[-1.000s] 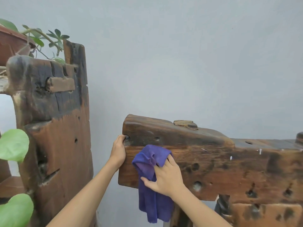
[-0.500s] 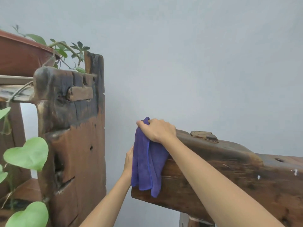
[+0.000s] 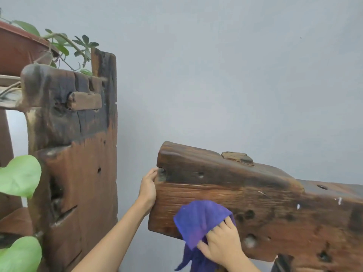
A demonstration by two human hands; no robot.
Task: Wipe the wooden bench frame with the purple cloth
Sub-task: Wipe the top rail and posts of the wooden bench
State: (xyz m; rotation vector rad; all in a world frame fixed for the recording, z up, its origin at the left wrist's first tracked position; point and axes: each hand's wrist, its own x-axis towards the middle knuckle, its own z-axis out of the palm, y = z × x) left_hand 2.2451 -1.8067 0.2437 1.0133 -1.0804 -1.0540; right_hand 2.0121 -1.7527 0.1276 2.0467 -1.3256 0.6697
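Observation:
A dark, weathered wooden bench frame (image 3: pixel 245 191) with several holes runs from the centre to the right edge. My left hand (image 3: pixel 148 188) grips its left end, fingers curled around the edge. My right hand (image 3: pixel 222 244) presses the purple cloth (image 3: pixel 198 220) flat against the lower front face of the plank, near its bottom edge. Part of the cloth hangs down below the plank.
A tall old wooden post (image 3: pixel 76 154) stands at the left with a gap between it and the bench end. A red-brown planter (image 3: pixel 17 48) with green leaves (image 3: pixel 19 177) sits beside it. A plain grey wall (image 3: pixel 235 75) is behind.
My right hand carried the cloth from the top edge of the plank's left end down to its lower front face. My left hand stayed on the end.

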